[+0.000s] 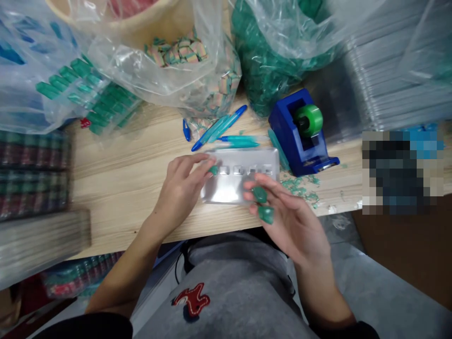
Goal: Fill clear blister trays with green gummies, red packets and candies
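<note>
A clear plastic tray (226, 190) with a row of small square hollows lies near the front edge of the wooden table. My left hand (183, 181) is over the tray's left end, its thumb and fingertips pinching a small green piece (213, 170) beside the leftmost hollow. Palm up at the tray's right end, my right hand (287, 214) holds green pieces (265, 214) in its curled fingers; they look glossy, and the fingertips are blurred. Just behind the tray lie blue and turquoise pens (229, 125).
A blue tape dispenser (293, 136) stands right of the tray, with green scraps (300, 186) in front. Bags of striped pieces (183, 52) and green pieces (271, 70) stand behind. Clear trays are stacked at the back right (388, 80) and front left (42, 245).
</note>
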Action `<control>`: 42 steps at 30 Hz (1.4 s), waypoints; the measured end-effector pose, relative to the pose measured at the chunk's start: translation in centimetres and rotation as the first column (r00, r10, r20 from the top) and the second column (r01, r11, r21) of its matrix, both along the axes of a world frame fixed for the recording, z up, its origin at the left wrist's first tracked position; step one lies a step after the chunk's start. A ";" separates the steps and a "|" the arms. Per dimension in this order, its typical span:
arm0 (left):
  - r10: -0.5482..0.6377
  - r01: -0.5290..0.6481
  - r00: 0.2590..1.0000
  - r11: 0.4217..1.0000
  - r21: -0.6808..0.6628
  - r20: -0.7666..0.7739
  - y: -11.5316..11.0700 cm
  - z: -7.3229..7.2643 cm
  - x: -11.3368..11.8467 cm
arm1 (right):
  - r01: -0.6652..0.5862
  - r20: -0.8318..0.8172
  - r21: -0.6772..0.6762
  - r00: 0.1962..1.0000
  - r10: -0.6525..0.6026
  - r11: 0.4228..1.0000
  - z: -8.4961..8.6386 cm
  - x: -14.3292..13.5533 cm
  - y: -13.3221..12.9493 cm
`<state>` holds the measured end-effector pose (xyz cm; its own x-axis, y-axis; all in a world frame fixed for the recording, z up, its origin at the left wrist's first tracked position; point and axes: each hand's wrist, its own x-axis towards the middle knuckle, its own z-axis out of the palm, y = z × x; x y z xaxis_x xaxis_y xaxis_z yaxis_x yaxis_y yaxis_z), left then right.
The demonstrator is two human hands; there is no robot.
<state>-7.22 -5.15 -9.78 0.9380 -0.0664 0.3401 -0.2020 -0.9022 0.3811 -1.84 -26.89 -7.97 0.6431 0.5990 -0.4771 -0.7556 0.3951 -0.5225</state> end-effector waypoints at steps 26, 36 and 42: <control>-0.126 -0.047 0.982 0.556 -0.830 -0.140 -4.7 3.5 -0.7 | 0.188 0.613 -0.346 0.787 0.070 0.919 0.8 -1.4 1.0; 0.128 -0.103 0.992 0.788 -0.607 -0.003 -2.7 2.3 -0.7 | 0.275 0.650 -0.381 0.759 0.044 0.883 -0.1 -1.5 -0.1; -0.045 0.043 0.998 0.998 -0.044 -0.039 -0.8 1.6 1.3 | 0.398 0.653 -0.434 0.757 -0.021 0.809 -0.7 -0.7 -2.3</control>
